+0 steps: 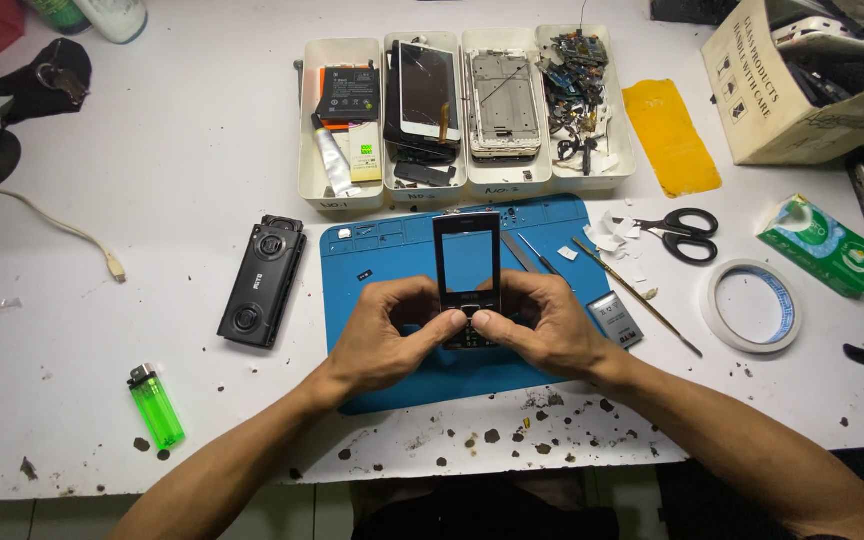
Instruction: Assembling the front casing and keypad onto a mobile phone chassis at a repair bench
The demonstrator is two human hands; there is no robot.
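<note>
The white table fills the view, scuffed and speckled with dark chips along its near edge. At its centre lies a blue mat, a soft bed for small parts, so the work sits over it. At twelve o'clock from the mat stand four white trays in a row, sorting a battery, a cracked screen, a metal frame and loose circuit scraps by kind. At two o'clock a cardboard box holds more phone parts.

Over the mat's middle both hands meet on a black keypad phone, held upright with its empty screen window facing up. The left hand and the right hand are each closed on its lower end, thumbs pressed side by side on the keypad, likely to steady it from both sides.

At nine o'clock lies a black speaker; at three o'clock a tape roll, scissors and a thin brush, all near the right hand. A green lighter sits at eight o'clock.
</note>
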